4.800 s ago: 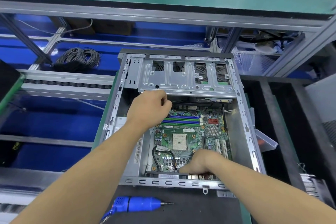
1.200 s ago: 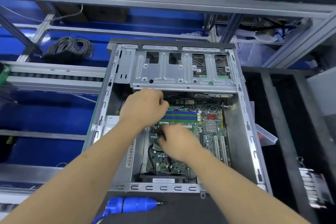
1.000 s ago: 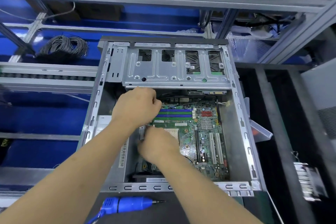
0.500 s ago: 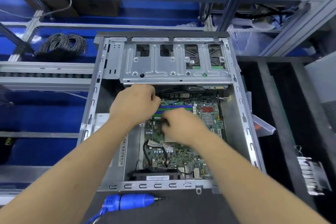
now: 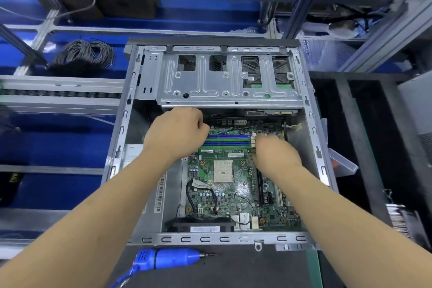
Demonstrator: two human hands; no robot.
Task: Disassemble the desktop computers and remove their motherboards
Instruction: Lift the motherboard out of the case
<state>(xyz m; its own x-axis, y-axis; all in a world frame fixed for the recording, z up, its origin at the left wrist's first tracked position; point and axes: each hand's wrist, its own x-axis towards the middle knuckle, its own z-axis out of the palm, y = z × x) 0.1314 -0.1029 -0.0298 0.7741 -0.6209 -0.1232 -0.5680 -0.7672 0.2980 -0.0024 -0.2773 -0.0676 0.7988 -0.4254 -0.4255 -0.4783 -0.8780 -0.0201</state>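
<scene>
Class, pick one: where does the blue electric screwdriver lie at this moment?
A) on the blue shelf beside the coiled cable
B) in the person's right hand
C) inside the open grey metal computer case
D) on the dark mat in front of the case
D: the blue electric screwdriver lies untouched on the dark mat, outside the grey metal computer case.

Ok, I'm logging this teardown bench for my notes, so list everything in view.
computer case: one, grey metal, centre, open.
motherboard: one, green, inside the case.
drive cage: one, grey, at the case's far end.
electric screwdriver: one, blue, on the dark mat before the case.
cable coil: one, grey, far left.
left hand: fingers curled, at the board's far-left corner.
right hand: blurred, on the board's far-right part.
</scene>
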